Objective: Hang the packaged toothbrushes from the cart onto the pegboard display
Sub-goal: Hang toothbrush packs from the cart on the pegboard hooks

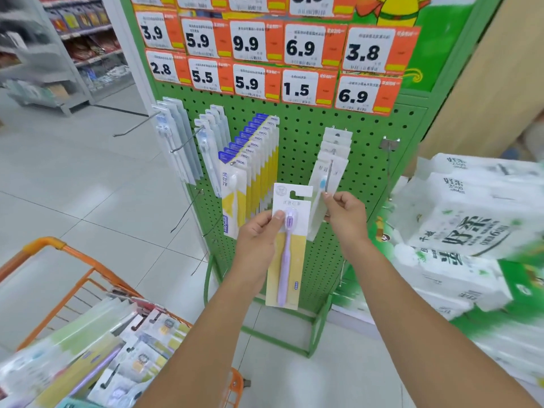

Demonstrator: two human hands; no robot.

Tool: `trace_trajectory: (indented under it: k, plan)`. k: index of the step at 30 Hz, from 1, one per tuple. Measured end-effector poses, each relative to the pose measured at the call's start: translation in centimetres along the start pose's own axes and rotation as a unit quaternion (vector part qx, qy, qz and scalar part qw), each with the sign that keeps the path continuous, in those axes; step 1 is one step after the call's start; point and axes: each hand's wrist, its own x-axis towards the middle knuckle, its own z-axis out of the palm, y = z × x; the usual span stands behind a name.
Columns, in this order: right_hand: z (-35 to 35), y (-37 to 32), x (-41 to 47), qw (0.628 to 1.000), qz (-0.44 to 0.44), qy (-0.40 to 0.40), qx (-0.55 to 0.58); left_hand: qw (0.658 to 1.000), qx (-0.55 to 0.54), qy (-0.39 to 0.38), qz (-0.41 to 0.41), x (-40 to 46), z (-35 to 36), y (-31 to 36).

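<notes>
Pegboard (297, 134): green, perforated, price tags along 12 o'clock. Five hooks carry stock: two rows of clear packs at 10 o'clock, one long row of blue-and-yellow packs at centre, one short row of white packs (332, 160) at 1 o'clock. Several bare hooks stand out at 9 and 7 o'clock, and another at 3 o'clock.

Cart (76, 278): orange, at 7 o'clock, holding a loose heap of packs (123, 348). Progress, by judgement: partly done, with much stock left to hang.

Pack in hand (287, 245): white-and-yellow card, purple toothbrush, upright in front of the board at centre, hang slot at its top. Not yet on any hook.

Left hand (259, 231): grips the pack by its left edge near the brush head, thumb across the front, fingers curled behind.

Right hand (346, 213): at 2 o'clock of the pack, just beside its top right corner. Thumb and forefinger pinch the free tip of the hook (329, 178) that bears the white packs. The tip is small in view, so contact looks likely but not certain.

Relation: the slot sits just left of and level with the pinched hook tip, close but apart.

Also present: stacked tissue packs (471, 231) at 3 o'clock; store shelving at 10 o'clock, blurred.
</notes>
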Motion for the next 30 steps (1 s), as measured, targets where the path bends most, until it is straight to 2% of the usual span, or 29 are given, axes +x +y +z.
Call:
trace_trajectory:
  k: [6, 8, 11, 13, 15, 20, 26, 30]
  plan:
    - [-2.9, -1.1, -3.3, 0.995, 0.035, -0.011, -0.090, 0.999, -0.041, -0.004, -0.019, -0.3, 1.9, 0.2]
    - [-4.4, -1.0, -6.7, 0.999, 0.007, 0.009, -0.039, 0.998, -0.063, -0.025, -0.016, -0.5, 2.7, 0.2]
    - [-6.0, -1.7, -11.7, 0.995, -0.074, -0.021, 0.064, 0.993, -0.095, -0.072, -0.015, -1.4, 4.3, 0.3]
    - [-6.8, -2.2, -13.2, 0.987, -0.126, -0.028, 0.093, 0.990, -0.101, -0.101, -0.013, -2.0, 5.7, 0.3]
    - [-7.6, -2.5, -13.2, 0.984, -0.141, 0.007, 0.111, 0.990, -0.083, -0.112, -0.002, -2.3, 7.2, 0.2]
    - [-10.3, -2.1, -11.2, 0.983, -0.135, 0.064, 0.105, 0.994, -0.016, -0.095, 0.045, -2.3, 10.4, -0.4]
    - [-10.3, -1.6, -9.0, 0.988, -0.133, 0.029, 0.074, 0.998, -0.020, -0.050, 0.024, -1.0, 10.4, -1.5]
    - [-9.7, -1.2, -7.8, 0.990, -0.125, 0.032, 0.056, 0.999, -0.016, -0.049, 0.010, -0.1, 10.2, -1.5]
